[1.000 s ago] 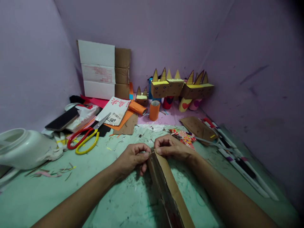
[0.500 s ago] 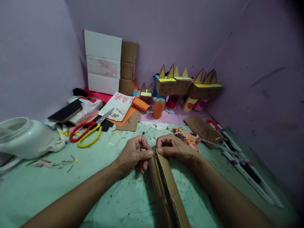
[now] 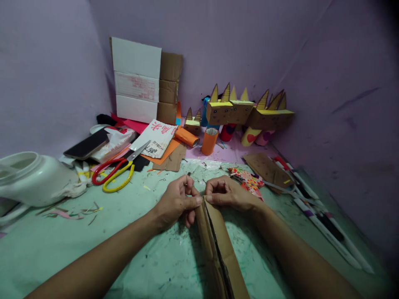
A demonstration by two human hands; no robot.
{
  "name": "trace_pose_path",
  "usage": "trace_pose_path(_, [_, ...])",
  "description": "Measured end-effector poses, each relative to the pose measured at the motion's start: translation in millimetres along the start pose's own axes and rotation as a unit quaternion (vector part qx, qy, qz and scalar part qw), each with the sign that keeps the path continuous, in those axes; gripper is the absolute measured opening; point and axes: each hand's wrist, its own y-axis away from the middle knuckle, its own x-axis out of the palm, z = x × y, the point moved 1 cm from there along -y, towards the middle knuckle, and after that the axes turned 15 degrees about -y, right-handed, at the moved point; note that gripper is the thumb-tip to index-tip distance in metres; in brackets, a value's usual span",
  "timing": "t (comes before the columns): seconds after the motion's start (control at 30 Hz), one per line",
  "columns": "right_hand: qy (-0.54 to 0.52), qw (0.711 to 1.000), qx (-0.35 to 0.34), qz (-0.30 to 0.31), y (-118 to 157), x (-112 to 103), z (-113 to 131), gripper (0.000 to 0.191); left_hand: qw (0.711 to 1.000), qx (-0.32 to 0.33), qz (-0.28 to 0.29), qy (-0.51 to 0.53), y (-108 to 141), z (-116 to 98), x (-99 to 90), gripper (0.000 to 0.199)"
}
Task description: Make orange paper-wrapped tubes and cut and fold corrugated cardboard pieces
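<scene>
A long strip of brown cardboard (image 3: 227,249), folded lengthwise, runs from the bottom edge up to my two hands. Its two long edges lie side by side with a dark, narrow gap between them. My left hand (image 3: 181,201) pinches the far end on the left edge, thumb on top. Close beside it, my right hand (image 3: 229,193) grips the same end on the right edge, its thumb pressed on the cardboard and the fingers curled behind. The near end of the strip is cut off by the frame.
Red-and-yellow scissors (image 3: 120,168) lie left, near a white pot (image 3: 40,178) and a phone (image 3: 87,143). Orange tubes (image 3: 209,142) and horned cardboard heads (image 3: 220,112) stand behind. Patterned paper (image 3: 249,178) and markers (image 3: 327,232) lie right. Folded cardboard (image 3: 137,87) leans on the wall.
The gap between the strip's long edges has narrowed as the sides come closer together. Both hands keep their hold at the far end.
</scene>
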Motion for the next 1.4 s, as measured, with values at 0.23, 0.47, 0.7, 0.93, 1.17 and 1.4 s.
trace_pose_path(0.23, [0.009,1.0,0.003,-0.006,0.6,1.3,0.3,0.042,1.0,-0.006,0.002,-0.002,-0.8,0.2,-0.2,0.043])
trace_pose_path(0.47, [0.013,1.0,0.004,-0.011,0.9,2.3,0.7,0.043,1.0,-0.01,-0.005,-0.009,-1.3,0.7,-0.3,0.045])
trace_pose_path(0.7, [0.016,1.0,0.009,-0.001,3.3,4.8,4.4,0.041,1.0,-0.013,-0.002,-0.013,-1.3,-0.5,-0.1,0.043])
trace_pose_path(0.93, [0.012,1.0,0.006,-0.011,1.6,3.2,2.3,0.041,1.0,-0.017,-0.018,-0.018,-2.3,-2.8,0.7,0.04])
trace_pose_path(1.17, [0.013,1.0,0.006,-0.013,-0.1,1.6,1.7,0.039,0.999,-0.038,-0.032,-0.021,-1.4,-3.9,1.8,0.032])
trace_pose_path(1.4, [0.013,1.0,0.014,-0.013,-0.1,2.0,1.8,0.038,0.997,-0.063,-0.036,-0.026,-1.4,-4.0,2.5,0.025])
